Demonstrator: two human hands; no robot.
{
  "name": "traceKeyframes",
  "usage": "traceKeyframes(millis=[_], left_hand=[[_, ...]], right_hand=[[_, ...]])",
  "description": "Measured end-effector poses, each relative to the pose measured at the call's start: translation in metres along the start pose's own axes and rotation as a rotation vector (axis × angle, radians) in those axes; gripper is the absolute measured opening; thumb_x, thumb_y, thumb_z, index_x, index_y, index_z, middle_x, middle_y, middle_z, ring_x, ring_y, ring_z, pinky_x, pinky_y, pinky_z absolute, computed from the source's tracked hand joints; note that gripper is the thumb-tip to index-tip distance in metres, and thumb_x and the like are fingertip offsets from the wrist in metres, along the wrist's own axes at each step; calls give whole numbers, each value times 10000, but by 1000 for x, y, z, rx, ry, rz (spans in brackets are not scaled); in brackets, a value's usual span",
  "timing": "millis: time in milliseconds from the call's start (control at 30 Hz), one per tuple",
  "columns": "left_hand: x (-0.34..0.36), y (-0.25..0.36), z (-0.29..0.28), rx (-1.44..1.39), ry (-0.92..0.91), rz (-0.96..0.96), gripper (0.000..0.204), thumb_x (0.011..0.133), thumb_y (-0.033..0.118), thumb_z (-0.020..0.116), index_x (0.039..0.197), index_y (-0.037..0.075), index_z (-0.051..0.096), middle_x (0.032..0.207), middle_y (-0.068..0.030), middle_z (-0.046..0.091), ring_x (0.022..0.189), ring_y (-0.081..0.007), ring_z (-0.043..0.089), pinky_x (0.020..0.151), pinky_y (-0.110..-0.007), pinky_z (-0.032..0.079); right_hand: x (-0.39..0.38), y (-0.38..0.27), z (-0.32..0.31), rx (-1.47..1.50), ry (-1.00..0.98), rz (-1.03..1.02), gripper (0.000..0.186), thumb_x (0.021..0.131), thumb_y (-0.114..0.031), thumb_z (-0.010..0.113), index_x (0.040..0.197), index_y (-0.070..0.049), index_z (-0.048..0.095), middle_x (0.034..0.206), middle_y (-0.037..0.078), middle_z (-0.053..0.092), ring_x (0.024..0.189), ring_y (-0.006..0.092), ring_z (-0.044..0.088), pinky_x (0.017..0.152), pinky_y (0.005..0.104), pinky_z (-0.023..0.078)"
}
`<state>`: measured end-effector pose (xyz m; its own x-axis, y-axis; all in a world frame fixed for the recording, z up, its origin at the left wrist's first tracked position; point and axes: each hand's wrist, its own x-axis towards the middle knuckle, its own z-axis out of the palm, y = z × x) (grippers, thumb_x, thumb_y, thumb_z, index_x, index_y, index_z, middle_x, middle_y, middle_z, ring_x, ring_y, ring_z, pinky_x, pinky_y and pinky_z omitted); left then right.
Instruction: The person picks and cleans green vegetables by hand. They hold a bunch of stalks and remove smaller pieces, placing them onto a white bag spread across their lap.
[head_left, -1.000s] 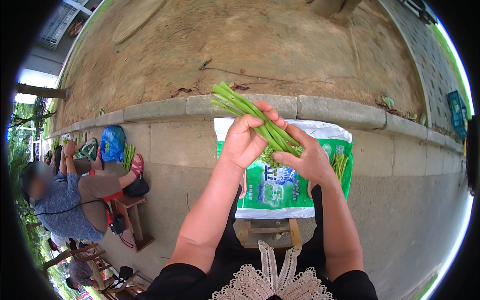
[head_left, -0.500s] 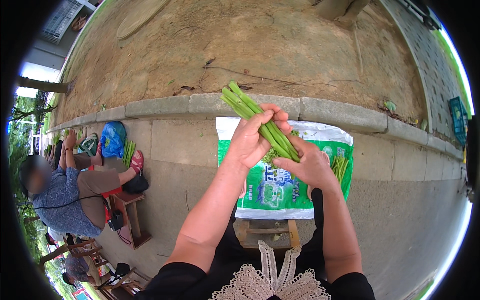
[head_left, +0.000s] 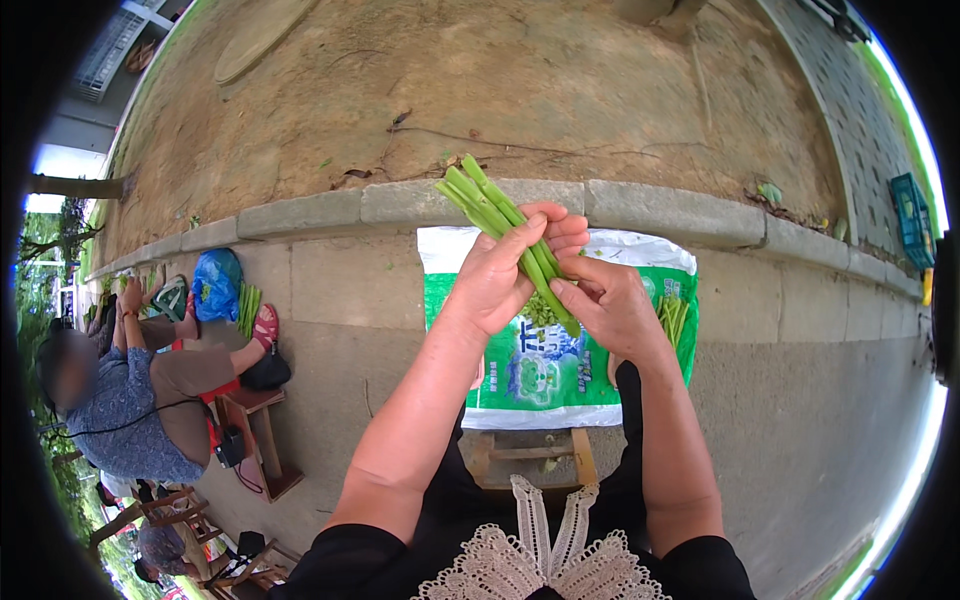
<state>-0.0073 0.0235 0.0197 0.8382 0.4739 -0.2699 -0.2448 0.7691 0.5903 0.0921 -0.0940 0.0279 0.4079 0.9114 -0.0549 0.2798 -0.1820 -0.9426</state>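
Observation:
A small bunch of thick green vegetable stalks [head_left: 480, 200] lies slantwise across my left hand [head_left: 505, 275], its upper ends pointing up and to the left. The thumb presses over the stalks while the fingertips curl up behind them. At the lower part of the bunch, my right hand [head_left: 605, 305] has its thumb and forefinger pinched against a stalk. Below both hands a green and white plastic sack [head_left: 500, 390] is spread out. A heap of small chopped green pieces [head_left: 540, 312] sits on it, partly hidden by the hands. More thin green stalks [head_left: 673, 318] lie at the sack's right side.
A stone curb [head_left: 680, 213] runs beyond the sack, with bare soil behind it. Close to me stands a wooden stool [head_left: 583, 455]. To the left a person [head_left: 130, 410] sits near a blue plastic bag [head_left: 215, 285] and a stalk bundle [head_left: 249, 310]. A teal crate [head_left: 910, 222] stands far right.
My right hand has shifted a little up and left along the stalks, and its fingers have bent into a pinch. The left hand keeps its hold. The whole view has shifted slightly.

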Motion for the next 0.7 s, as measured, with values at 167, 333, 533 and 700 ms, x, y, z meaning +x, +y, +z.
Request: traceKeyframes(millis=[167, 333, 533, 700], left_hand=[[-4, -4, 5, 84, 17, -43, 265, 903, 205, 477, 1068, -1, 493, 1038, -169, 578, 977, -263, 567, 882, -381, 457], [-2, -5, 5, 94, 27, -24, 329, 915, 283, 446, 1058, -8, 503, 1041, -174, 577, 967, -266, 572, 861, -393, 466], [-2, 0, 9, 41, 89, -54, 410, 919, 365, 405, 1059, -10, 497, 1048, -186, 568, 973, -276, 568, 844, -402, 473], [-3, 2, 6, 48, 141, -23, 414, 894, 376, 462, 1049, -6, 496, 1041, -177, 565, 945, -266, 574, 825, -397, 483]], right_hand=[[-1, 1, -4, -126, -97, -50, 151, 758, -127, 599, 833, 3, 582, 629, 158, 548, 551, 270, 530, 524, 346, 413], [-2, 10, -1, 59, -73, -5, 141, 802, -122, 555, 818, 18, 564, 621, 130, 546, 548, 212, 508, 526, 326, 401], [2, 4, -15, 258, -169, 85, 237, 864, -191, 490, 795, 24, 564, 622, 17, 533, 587, 82, 478, 520, 262, 379], [2, -14, -24, 510, -118, 399, 265, 853, -239, 486, 810, 6, 578, 638, 30, 535, 565, 93, 475, 523, 232, 375]])
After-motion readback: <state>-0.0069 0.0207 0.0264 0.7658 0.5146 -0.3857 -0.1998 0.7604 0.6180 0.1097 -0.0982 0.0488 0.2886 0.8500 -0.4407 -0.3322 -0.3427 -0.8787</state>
